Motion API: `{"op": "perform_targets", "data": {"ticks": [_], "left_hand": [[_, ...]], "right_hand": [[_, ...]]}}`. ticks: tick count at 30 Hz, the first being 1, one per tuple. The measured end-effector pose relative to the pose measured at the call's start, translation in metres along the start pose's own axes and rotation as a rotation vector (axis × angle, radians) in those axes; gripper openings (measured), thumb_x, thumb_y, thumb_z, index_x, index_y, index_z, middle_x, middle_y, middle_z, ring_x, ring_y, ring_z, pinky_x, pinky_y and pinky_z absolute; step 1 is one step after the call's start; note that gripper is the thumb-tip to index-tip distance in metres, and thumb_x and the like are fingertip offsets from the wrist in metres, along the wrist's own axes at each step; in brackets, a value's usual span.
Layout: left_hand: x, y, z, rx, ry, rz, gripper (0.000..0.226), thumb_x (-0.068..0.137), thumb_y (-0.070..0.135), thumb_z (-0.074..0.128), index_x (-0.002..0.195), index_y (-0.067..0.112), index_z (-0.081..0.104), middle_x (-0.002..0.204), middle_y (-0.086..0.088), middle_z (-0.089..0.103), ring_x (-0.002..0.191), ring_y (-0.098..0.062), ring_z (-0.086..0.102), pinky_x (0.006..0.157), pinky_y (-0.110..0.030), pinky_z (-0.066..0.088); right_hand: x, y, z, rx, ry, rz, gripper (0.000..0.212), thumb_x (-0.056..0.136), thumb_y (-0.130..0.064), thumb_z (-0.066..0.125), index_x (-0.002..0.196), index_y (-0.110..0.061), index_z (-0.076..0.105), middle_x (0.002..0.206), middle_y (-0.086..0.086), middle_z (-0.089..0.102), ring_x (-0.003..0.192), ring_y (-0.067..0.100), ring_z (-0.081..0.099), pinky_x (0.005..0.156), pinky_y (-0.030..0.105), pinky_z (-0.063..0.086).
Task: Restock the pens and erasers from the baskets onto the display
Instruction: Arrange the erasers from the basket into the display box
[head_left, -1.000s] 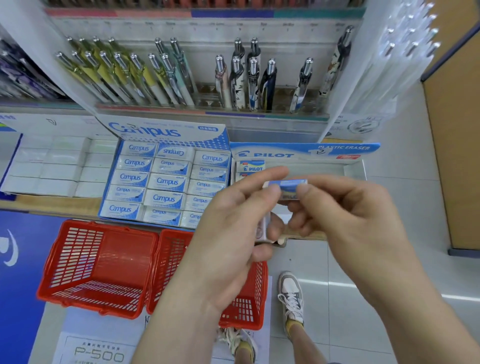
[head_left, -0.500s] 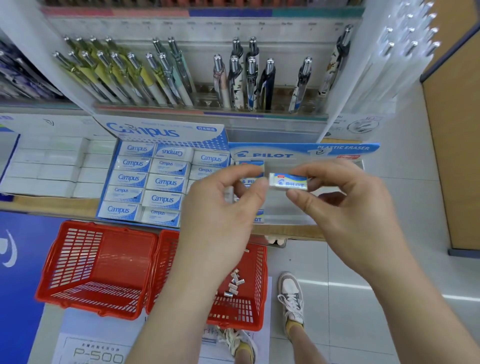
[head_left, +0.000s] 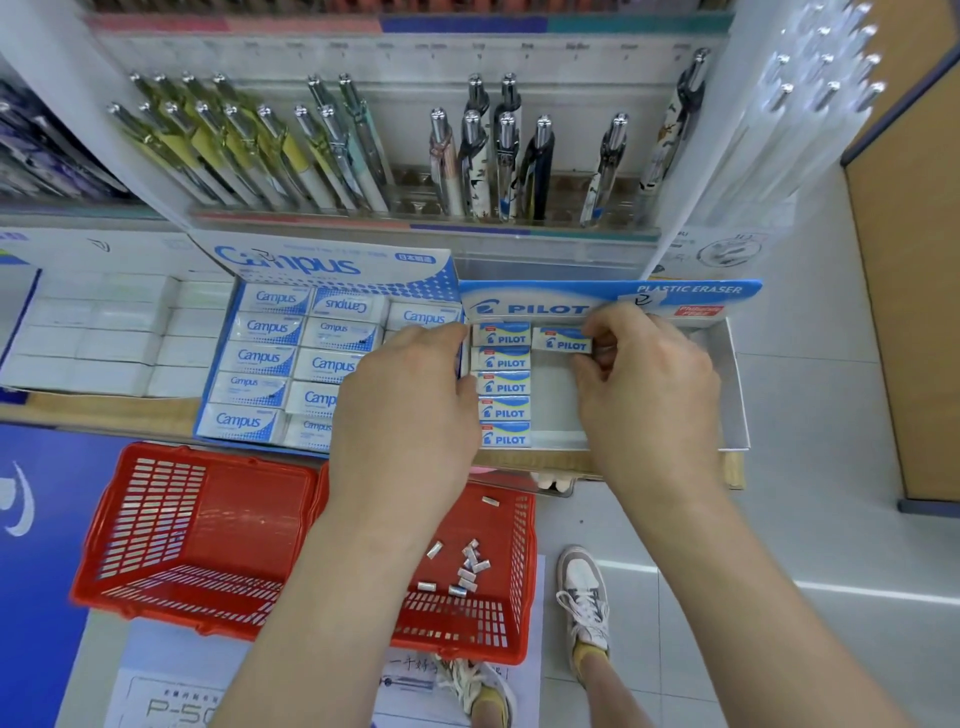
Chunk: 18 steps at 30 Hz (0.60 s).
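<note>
Change: half a second ago both hands held the eraser up in the air above the box. Now it is down inside the Pilot box, just right of the top piece of the column.
Right hand: pinches the eraser's right end between thumb and fingertips.
Left hand: off the eraser and lowered to the box's left edge, fingers curled under. Whether it holds anything I cannot tell.
Meaning: one column of five looks full and this piece seems to start a second. Most of the tray floor is bare, and loose erasers lie in the right basket, so I judge much restocking is left.
Eraser: small flat block in a glossy white-and-blue sleeve, square-cornered, so it should pack tight.
Box: thin card tray with low walls and an upright printed header.
Baskets: red plastic lattice, rigid; the left basket sits beside the right.
Pens: slim barrels with shiny metal clickers, standing tilted in the rack above.
</note>
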<state>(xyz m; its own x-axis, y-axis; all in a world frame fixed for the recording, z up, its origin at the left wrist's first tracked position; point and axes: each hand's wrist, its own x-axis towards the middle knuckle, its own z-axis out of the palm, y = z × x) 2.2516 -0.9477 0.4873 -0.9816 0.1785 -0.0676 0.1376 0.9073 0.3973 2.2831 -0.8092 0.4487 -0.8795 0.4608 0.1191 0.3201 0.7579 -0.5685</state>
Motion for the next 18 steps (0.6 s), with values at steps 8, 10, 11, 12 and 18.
{"op": "perform_targets", "data": {"ticks": [8,10,11,12,18], "left_hand": [[0.001,-0.002,0.002,-0.044,0.021,0.026,0.035,0.087,0.017,0.061,0.122,0.022,0.063,0.105,0.0,0.067,0.098,-0.023,0.06,0.083,-0.034,0.043],[0.001,-0.004,0.003,-0.048,0.024,0.023,0.036,0.088,0.019,0.061,0.123,0.024,0.062,0.105,0.001,0.067,0.097,-0.022,0.06,0.082,-0.033,0.043],[0.001,-0.005,0.003,-0.05,0.027,0.019,0.035,0.088,0.02,0.061,0.123,0.025,0.062,0.104,0.003,0.067,0.095,-0.021,0.06,0.081,-0.032,0.042],[0.001,-0.005,0.002,-0.058,0.037,0.015,0.034,0.088,0.021,0.059,0.122,0.027,0.062,0.102,0.005,0.067,0.092,-0.02,0.06,0.08,-0.03,0.042],[-0.008,0.014,-0.007,-1.237,-0.1,-0.469,0.022,0.09,0.006,0.054,0.098,0.02,0.069,0.071,0.005,0.057,0.051,-0.01,0.044,0.039,-0.019,0.03]], "right_hand": [[0.003,0.0,0.005,-0.044,0.028,-0.009,0.006,0.076,-0.007,0.069,0.08,-0.012,0.07,0.077,0.006,0.067,0.065,0.027,0.056,0.06,0.024,0.027],[0.001,0.002,0.005,-0.041,0.037,-0.048,0.009,0.076,-0.006,0.068,0.081,-0.012,0.072,0.077,0.007,0.07,0.066,0.028,0.061,0.06,0.023,0.029],[0.001,0.003,0.003,-0.038,0.026,-0.056,0.009,0.077,-0.006,0.067,0.082,-0.012,0.072,0.077,0.007,0.07,0.067,0.028,0.062,0.06,0.023,0.03],[0.0,0.003,0.0,-0.027,0.009,-0.052,0.01,0.079,-0.006,0.066,0.085,-0.012,0.071,0.078,0.007,0.071,0.069,0.029,0.063,0.06,0.023,0.032],[-0.006,-0.011,-0.037,0.426,-0.187,0.182,0.008,0.087,-0.013,0.064,0.085,-0.02,0.063,0.073,-0.006,0.067,0.063,0.011,0.061,0.061,0.03,0.052]]}}
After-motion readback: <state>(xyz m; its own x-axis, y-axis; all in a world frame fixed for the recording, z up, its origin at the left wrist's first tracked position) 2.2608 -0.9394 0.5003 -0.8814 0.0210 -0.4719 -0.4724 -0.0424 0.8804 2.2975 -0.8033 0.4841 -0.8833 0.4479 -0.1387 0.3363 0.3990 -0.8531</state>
